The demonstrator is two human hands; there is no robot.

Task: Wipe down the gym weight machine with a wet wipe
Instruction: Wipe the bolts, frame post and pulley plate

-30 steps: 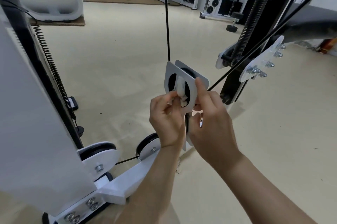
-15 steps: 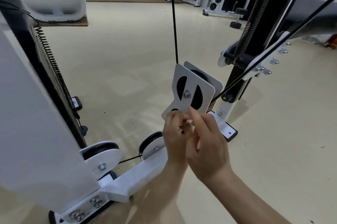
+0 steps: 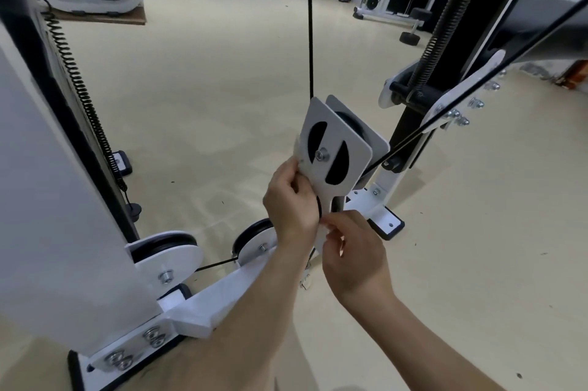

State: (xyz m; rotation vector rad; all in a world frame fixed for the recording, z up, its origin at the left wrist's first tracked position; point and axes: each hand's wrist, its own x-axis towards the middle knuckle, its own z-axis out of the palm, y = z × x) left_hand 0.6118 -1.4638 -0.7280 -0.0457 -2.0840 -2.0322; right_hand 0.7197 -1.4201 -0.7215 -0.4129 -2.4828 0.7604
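Wet wipe point(image 3: 298, 149), perhaps pale blur beside 2-slot pulley plate point(image 3: 348, 141); left hand point(image 3: 291, 203) and right hand point(image 3: 356, 260) fingers point(image 3: 342, 224) pinching plate.

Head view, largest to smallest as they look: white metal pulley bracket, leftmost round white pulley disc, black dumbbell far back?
1. white metal pulley bracket
2. leftmost round white pulley disc
3. black dumbbell; it looks smallest partly because it lies far off, so its true size is unsure.
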